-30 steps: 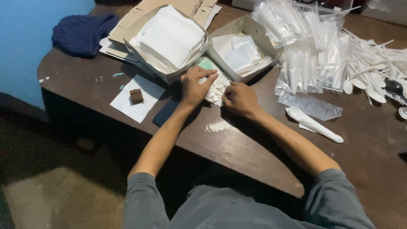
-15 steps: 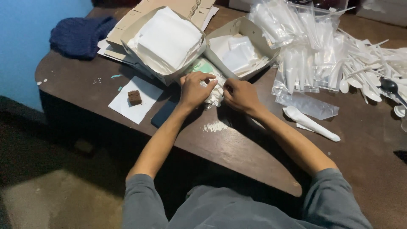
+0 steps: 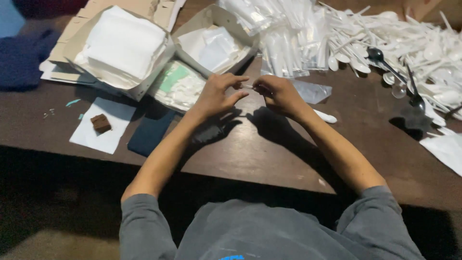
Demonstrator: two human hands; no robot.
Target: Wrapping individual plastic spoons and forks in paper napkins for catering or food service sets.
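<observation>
My left hand (image 3: pixel 217 95) and my right hand (image 3: pixel 278 94) are raised close together over the dark wooden table (image 3: pixel 250 154). Between their fingertips they pinch a small thin pale item (image 3: pixel 249 87), too small to identify. A clear plastic sleeve (image 3: pixel 312 91) lies just right of my right hand, and a white plastic spoon (image 3: pixel 326 116) rests on the table beneath my right wrist. A plastic pack of white pieces (image 3: pixel 177 85) lies left of my left hand.
Two open cardboard boxes hold white napkins: a large one (image 3: pixel 120 45) at the left, a smaller one (image 3: pixel 211 43) behind my hands. Wrapped cutlery packs (image 3: pixel 284 38) and loose white spoons (image 3: pixel 409 43) pile up at the right. A brown block (image 3: pixel 101 123) sits on white paper; a dark cloth (image 3: pixel 150 132) lies nearby.
Both hands have lifted off the white pack on the table and now hold a small item between their fingertips. The camera has moved closer and shifted right.
</observation>
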